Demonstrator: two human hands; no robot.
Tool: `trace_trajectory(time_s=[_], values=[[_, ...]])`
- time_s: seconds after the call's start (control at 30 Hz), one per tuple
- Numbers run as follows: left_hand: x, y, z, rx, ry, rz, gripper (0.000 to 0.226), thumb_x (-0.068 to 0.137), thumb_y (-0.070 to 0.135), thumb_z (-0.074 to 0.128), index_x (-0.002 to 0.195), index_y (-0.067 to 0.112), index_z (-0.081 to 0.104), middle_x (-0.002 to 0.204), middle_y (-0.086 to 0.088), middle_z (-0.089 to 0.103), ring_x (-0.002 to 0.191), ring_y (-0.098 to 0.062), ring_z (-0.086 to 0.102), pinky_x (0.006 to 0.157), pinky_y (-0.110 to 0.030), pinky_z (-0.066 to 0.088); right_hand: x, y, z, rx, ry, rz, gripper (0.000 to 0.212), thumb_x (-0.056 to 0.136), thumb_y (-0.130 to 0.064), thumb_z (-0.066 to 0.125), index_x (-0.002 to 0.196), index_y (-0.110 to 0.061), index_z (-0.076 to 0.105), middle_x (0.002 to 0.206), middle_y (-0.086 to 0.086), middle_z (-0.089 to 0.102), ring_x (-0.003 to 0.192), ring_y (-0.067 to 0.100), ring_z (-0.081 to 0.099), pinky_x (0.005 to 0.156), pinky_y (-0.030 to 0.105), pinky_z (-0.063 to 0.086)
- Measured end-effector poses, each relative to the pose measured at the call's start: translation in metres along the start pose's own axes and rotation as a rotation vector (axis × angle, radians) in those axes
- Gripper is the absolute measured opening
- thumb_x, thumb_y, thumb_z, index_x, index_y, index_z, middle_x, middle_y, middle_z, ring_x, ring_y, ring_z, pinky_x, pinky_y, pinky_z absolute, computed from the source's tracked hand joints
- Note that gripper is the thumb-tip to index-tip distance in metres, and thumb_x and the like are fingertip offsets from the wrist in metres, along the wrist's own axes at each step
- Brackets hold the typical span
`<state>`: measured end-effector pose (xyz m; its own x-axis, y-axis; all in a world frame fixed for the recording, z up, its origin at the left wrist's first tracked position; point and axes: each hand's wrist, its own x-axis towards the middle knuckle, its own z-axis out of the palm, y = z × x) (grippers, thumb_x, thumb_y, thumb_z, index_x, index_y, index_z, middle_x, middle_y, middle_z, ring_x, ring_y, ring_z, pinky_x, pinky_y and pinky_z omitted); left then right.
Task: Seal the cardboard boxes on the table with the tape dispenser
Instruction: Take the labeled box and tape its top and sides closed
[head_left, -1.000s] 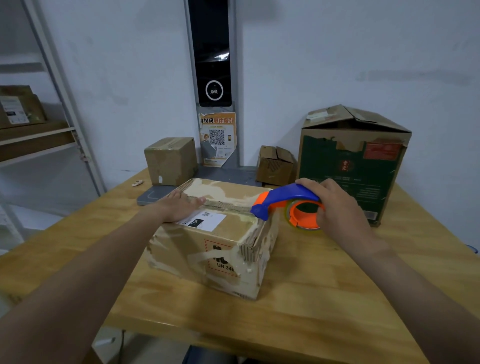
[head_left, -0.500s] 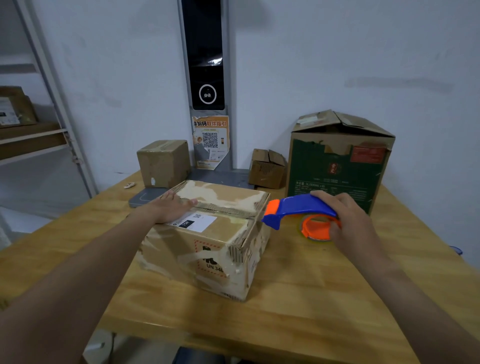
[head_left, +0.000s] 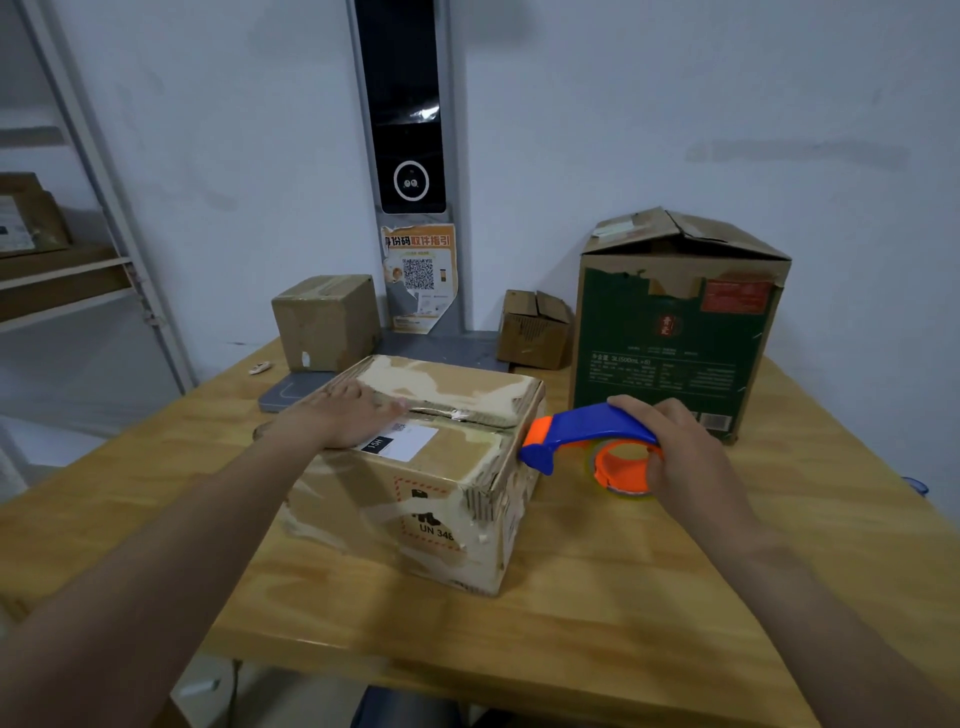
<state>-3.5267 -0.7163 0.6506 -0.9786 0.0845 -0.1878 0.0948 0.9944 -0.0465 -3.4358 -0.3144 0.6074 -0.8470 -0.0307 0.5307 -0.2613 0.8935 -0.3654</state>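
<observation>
A worn brown cardboard box (head_left: 415, 499) with a white label lies in the middle of the wooden table (head_left: 623, 623). My left hand (head_left: 348, 415) rests flat on its closed top flaps, near the left end of the seam. My right hand (head_left: 680, 447) grips the blue and orange tape dispenser (head_left: 587, 441). The dispenser's orange nose touches the box's upper right edge at the seam's end, and its tape roll hangs below the handle.
A tall green box (head_left: 675, 332) with loose top flaps stands at the back right. A small brown box (head_left: 327, 322) and a smaller open box (head_left: 535, 330) sit at the back, beside a grey scale base (head_left: 291, 389) and a black scanner post (head_left: 410, 104). Shelving (head_left: 62, 270) stands left.
My right hand has brought the dispenser's nose left and slightly down against the box's right top edge. My left hand stays flat on the flaps.
</observation>
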Motion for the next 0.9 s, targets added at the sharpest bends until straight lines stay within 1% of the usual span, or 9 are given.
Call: trace_trajectory(time_s=[0.07,0.13,0.17,0.23,0.3,0.43,0.53,0.67,0.9], values=[[-0.001,0.016,0.002,-0.057,0.027,-0.01,0.133,0.056,0.091,0.003,0.16,0.011,0.024,0.166,-0.02,0.016,0.153,-0.038,0.011,0.124,-0.054,0.012,0.001,0.001,0.001,-0.008,0.005,0.01,0.074,0.089,0.005,0.056,0.147,-0.039,0.042,0.113,0.0,0.05,0.089,0.021,0.054,0.074,0.034,0.052],[-0.003,0.036,0.005,-0.09,0.016,0.054,0.135,0.058,0.097,0.003,0.161,0.011,0.019,0.168,-0.017,0.008,0.156,-0.035,0.002,0.124,-0.056,0.007,0.001,0.001,0.001,-0.014,0.007,0.012,0.074,0.089,0.006,0.056,0.146,-0.039,0.042,0.112,0.001,0.05,0.087,0.022,0.054,0.073,0.035,0.052],[-0.009,0.049,0.002,-0.085,-0.003,0.091,0.129,0.067,0.098,0.001,0.162,0.012,0.014,0.169,-0.015,0.003,0.156,-0.032,-0.004,0.125,-0.057,0.004,0.001,0.001,0.001,-0.02,0.007,0.012,0.074,0.089,0.006,0.056,0.146,-0.039,0.042,0.111,0.001,0.05,0.086,0.023,0.055,0.072,0.035,0.052],[-0.022,0.077,-0.001,-0.108,-0.015,0.159,0.103,0.089,0.084,0.008,0.163,0.013,0.007,0.17,-0.009,-0.006,0.156,-0.024,-0.01,0.125,-0.054,0.0,0.001,0.0,0.0,-0.027,0.008,0.013,0.075,0.089,0.006,0.056,0.146,-0.04,0.042,0.111,0.0,0.049,0.085,0.023,0.055,0.072,0.036,0.052],[-0.034,0.108,-0.004,-0.119,0.0,0.251,0.091,0.097,0.075,0.017,0.163,0.013,0.004,0.17,-0.005,-0.009,0.156,-0.019,-0.013,0.125,-0.052,-0.002,0.001,-0.001,0.0,-0.031,0.004,0.022,0.076,0.089,0.006,0.057,0.147,-0.04,0.041,0.111,-0.001,0.049,0.086,0.022,0.055,0.073,0.035,0.053],[-0.043,0.147,-0.005,-0.132,0.003,0.374,0.079,0.104,0.059,0.031,0.163,0.017,-0.001,0.17,-0.003,-0.012,0.155,-0.017,-0.016,0.125,-0.049,-0.007,0.0,0.001,-0.001,-0.034,0.007,0.02,0.077,0.089,0.006,0.057,0.147,-0.041,0.04,0.113,0.0,0.049,0.087,0.022,0.055,0.073,0.035,0.053],[-0.041,0.152,-0.005,-0.142,0.0,0.368,0.07,0.108,0.045,0.029,0.162,0.017,-0.005,0.17,-0.002,-0.013,0.155,-0.015,-0.013,0.126,-0.047,-0.007,-0.007,0.006,0.0,0.003,0.03,0.034,0.076,0.089,0.007,0.057,0.146,-0.04,0.042,0.115,-0.001,0.049,0.092,0.022,0.055,0.075,0.033,0.053],[-0.043,0.151,-0.004,-0.149,-0.006,0.366,0.066,0.11,0.042,0.023,0.162,0.016,-0.009,0.169,-0.001,-0.015,0.155,-0.013,-0.014,0.126,-0.047,-0.007,-0.017,0.019,0.003,0.067,0.058,0.08,0.083,0.088,0.009,0.06,0.148,-0.043,0.039,0.117,-0.002,0.047,0.097,0.017,0.051,0.079,0.027,0.048],[-0.037,0.151,0.002,-0.183,0.047,0.334,0.066,0.108,0.042,0.026,0.163,0.021,-0.005,0.17,0.004,-0.012,0.155,-0.012,-0.013,0.124,-0.049,-0.011,-0.022,0.024,0.008,0.093,0.053,0.033,0.083,0.088,0.008,0.061,0.149,-0.043,0.038,0.114,-0.004,0.044,0.091,0.016,0.051,0.074,0.027,0.048]])
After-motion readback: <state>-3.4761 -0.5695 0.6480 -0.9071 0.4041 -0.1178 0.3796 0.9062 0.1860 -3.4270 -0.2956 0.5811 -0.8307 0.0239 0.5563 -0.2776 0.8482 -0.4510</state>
